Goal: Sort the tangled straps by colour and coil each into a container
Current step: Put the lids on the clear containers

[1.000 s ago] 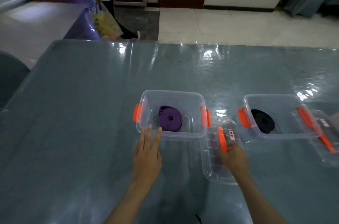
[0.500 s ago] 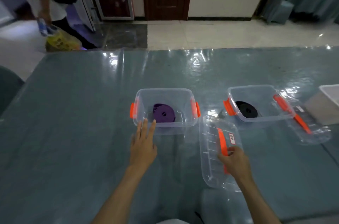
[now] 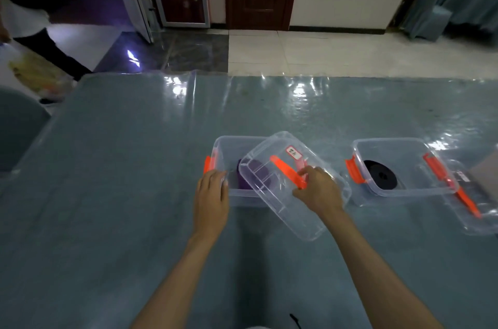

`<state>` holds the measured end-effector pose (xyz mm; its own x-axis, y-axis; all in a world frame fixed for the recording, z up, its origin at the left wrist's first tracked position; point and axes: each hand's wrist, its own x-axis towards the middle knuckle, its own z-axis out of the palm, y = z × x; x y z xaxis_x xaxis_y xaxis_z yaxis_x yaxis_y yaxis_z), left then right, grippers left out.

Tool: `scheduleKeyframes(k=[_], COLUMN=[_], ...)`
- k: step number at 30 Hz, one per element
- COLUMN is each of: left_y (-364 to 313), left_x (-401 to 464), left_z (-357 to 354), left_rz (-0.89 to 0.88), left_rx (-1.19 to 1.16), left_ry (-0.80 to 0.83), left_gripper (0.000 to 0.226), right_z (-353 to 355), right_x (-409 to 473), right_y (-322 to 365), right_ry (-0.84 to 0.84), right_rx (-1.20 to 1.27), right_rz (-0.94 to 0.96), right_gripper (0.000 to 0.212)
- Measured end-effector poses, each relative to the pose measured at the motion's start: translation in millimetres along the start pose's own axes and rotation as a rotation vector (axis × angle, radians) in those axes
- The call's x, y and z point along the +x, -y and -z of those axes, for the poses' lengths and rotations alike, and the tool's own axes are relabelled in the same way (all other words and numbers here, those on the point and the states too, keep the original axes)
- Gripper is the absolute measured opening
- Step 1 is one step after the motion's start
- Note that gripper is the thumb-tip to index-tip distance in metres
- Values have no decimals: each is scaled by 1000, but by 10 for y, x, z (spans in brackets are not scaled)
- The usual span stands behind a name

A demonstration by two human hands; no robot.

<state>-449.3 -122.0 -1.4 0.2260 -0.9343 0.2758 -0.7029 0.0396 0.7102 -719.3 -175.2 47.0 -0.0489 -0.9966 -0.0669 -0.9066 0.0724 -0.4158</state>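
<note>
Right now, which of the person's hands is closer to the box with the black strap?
The right hand. It holds a clear lid by its orange handle, just left of the black-strap box. The left hand rests on the purple-strap box, farther away.

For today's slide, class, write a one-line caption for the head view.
Right hand tilts a clear lid over the purple strap's box; left hand steadies it.
</note>
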Motion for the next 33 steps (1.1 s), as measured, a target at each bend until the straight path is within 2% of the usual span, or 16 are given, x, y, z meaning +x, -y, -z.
scheduleKeyframes(k=[4,6,11,16,18,22,24,27,30,31,32,33], left_y=[36,53,222,324,347,361,374,382,315,282,248,213], left_x=[384,522,592,289,219,275,299,301,275,262,246,233], left_z=[-65,-116,-210,-261,-291,-329,-321,-296,-282,-280,-276,-270], left_rz=[141,216,354,343,352,494,587,647,607,596,576,551], left_rx=[-95,-132,-339,-439,-449,-516,-581,-646,-743,-741,-718,-679], left_ry=[168,194,133,52,27,25,48,72,13,-23,-58,-82], left_gripper=[60,63,48,57,57,64,75,81,63,55,50,48], right_z=[-128,-187,-323,-423,-475,-524,-536,-593,-621,-608,-596,-576], right_x=[437,621,866,895,864,736,670,580,569,551,519,491], right_y=[336,466,556,456,399,227,90,-82,-180,-172,-150,-131], right_ry=[61,88,119,177,141,0,-161,-308,-91,-47,-70,-149], right_rx=[-49,-67,10,32,71,121,64,159,659,795,833,758], right_rz=[203,285,405,510,547,619,536,62,-405,-472,-456,-369], right_gripper=[40,40,40,43,42,49,59,53,66,61,49,36])
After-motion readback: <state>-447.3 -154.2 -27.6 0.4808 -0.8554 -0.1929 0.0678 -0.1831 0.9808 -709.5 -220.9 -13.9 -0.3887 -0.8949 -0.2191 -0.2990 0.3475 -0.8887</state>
